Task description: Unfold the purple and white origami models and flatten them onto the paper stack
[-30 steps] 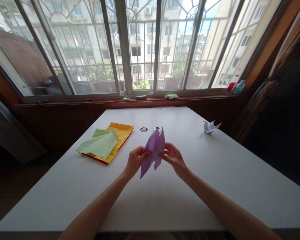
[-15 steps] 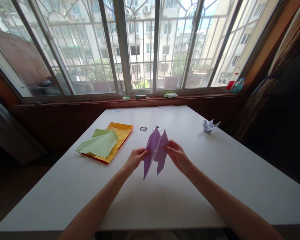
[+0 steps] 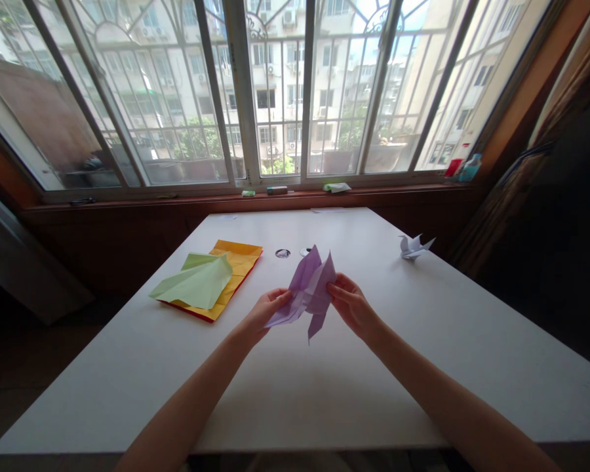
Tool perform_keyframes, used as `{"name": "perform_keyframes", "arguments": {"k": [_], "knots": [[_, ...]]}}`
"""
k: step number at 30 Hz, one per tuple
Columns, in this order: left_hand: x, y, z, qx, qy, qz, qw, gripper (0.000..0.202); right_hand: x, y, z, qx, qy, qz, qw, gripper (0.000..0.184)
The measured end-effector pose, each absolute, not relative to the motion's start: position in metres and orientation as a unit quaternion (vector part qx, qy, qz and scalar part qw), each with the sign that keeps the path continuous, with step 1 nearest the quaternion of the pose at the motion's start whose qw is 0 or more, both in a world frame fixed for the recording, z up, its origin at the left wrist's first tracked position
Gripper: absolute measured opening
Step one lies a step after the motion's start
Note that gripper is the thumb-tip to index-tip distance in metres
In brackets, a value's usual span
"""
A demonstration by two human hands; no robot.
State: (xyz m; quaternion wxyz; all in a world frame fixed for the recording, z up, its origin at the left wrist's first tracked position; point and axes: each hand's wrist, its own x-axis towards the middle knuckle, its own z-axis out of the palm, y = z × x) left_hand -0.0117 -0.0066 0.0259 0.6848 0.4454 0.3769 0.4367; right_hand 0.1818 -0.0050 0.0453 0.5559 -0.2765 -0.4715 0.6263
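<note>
Left grip point(image 3: 261, 316) on purple paper point(image 3: 315, 292); lower-left tip point(image 3: 278, 319) now swung outward.

— Please, is there any text that you can read here?
— No, I cannot read any text, number or sign.
— And on the small green-and-white soft packet point(image 3: 337, 187), on the brown windowsill point(image 3: 201, 199)?
— It is too small for me to tell. With the small grey rectangular box point(image 3: 276, 191), it is the same.
— The bluish transparent bottle point(image 3: 469, 169)?
— There also, I cannot distinguish any letter.
</note>
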Motion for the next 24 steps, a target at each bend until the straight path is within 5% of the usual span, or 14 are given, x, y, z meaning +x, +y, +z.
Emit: {"name": "perform_keyframes", "arguments": {"k": [8, 24], "knots": [[-0.014, -0.007, 0.024, 0.459, 0.411, 0.373, 0.694, 0.038, 0.186, 0.005, 0.041, -0.288, -0.425, 0.597, 0.616, 0.012], [-0.014, -0.002, 0.02, 0.547, 0.409, 0.456, 0.57, 0.048, 0.181, -0.01, 0.046, -0.287, -0.549, 0.538, 0.572, 0.016]]}}
